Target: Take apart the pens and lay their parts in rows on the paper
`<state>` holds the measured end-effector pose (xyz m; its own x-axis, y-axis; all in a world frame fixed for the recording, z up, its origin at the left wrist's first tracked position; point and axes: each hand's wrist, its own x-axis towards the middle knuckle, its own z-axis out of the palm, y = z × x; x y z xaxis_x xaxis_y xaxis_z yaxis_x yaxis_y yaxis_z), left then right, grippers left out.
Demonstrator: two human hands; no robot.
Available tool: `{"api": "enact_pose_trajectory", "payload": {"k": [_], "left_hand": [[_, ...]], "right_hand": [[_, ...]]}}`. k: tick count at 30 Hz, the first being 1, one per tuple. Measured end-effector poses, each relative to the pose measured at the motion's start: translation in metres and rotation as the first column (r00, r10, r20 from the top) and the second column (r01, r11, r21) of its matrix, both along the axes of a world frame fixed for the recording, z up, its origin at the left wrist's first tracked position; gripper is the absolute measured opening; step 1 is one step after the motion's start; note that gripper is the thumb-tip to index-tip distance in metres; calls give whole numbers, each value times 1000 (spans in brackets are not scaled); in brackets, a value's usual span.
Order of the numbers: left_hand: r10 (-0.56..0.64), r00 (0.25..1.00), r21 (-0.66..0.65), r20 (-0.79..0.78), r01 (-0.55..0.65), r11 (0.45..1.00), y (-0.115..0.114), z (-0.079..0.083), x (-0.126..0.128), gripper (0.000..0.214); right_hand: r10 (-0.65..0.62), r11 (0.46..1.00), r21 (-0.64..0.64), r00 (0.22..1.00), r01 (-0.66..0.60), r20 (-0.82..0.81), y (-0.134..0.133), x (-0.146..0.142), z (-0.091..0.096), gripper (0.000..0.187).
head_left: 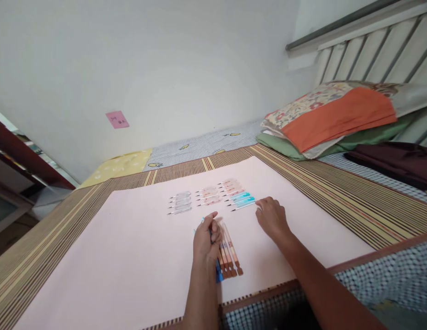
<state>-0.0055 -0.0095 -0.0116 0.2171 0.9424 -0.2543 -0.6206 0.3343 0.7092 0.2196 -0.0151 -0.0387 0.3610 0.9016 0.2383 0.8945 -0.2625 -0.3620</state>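
Note:
Pens lie in rows on a large pale pink sheet [124,256]. Grey-clear ones [180,201] form the left group, and peach-patterned ones [208,196] the middle. At the right are more peach ones, with turquoise pens [242,198] below them. My right hand [271,217] is closed, its fingertips at the back end of the lowest white-barrelled pen [244,206]. My left hand [208,238] is curled around slim blue pens, whose ends poke out; their number is hidden. Beside and partly under it lie several brown-ended pens [230,256].
The sheet rests on a striped mat [364,197] over a checked bedsheet. Folded cushions with an orange panel [344,119] and dark cloth [392,160] sit at the right. Behind stands a white wall with a pink note [117,119]; a white slatted headboard [378,50] rises at the right.

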Motion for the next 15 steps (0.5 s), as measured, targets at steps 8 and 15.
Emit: {"api": "enact_pose_trajectory", "payload": {"k": [8, 15], "left_hand": [[9, 1000, -10, 21, -9, 1000, -3, 6, 3, 37], [-14, 991, -8, 133, 16, 1000, -6, 17, 3, 68]], "right_hand": [[0, 999, 39, 999, 2, -35, -3, 2, 1, 25], [404, 884, 401, 825, -241, -394, -15, -37, 29, 14]]}}
